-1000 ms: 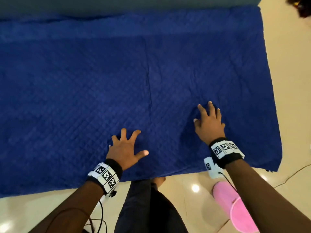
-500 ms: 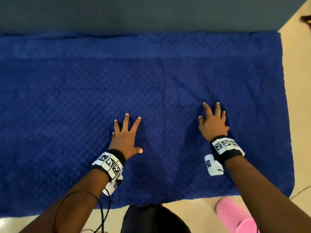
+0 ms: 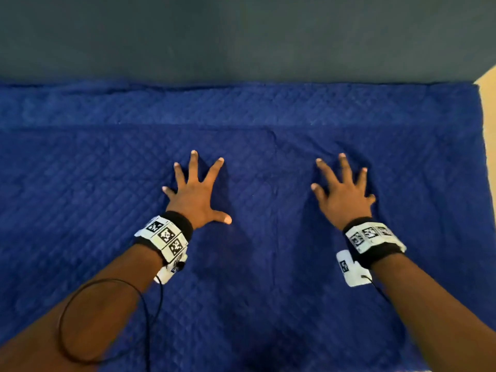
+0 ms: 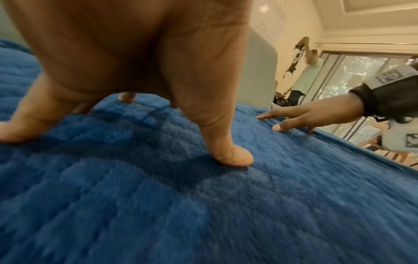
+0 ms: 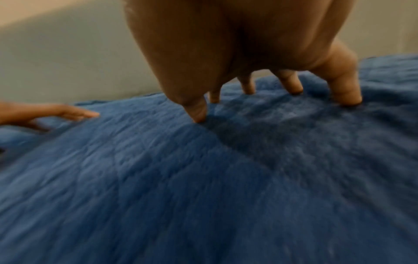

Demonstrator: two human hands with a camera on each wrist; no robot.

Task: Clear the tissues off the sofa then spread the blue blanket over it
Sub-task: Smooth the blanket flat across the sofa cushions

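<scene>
Blue blanket [image 3: 268,264] already covers the sofa [image 3: 241,36] seat in the head view; no tissues visible. Left hand [image 3: 197,196] and right hand [image 3: 343,196] lie splayed flat on it, well apart: smoothing step. Left wrist view: fingertips [image 4: 233,158] press the pile. Right wrist view: same, blurred. Next: probably sweep outward to flatten the centre crease.

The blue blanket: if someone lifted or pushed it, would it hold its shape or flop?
The blue blanket would probably flop: it follows the sofa and dents under the fingertips. Its plush quilted pile looks grippy, so pushing with the left hand and right hand would likely drag and bunch it.
</scene>
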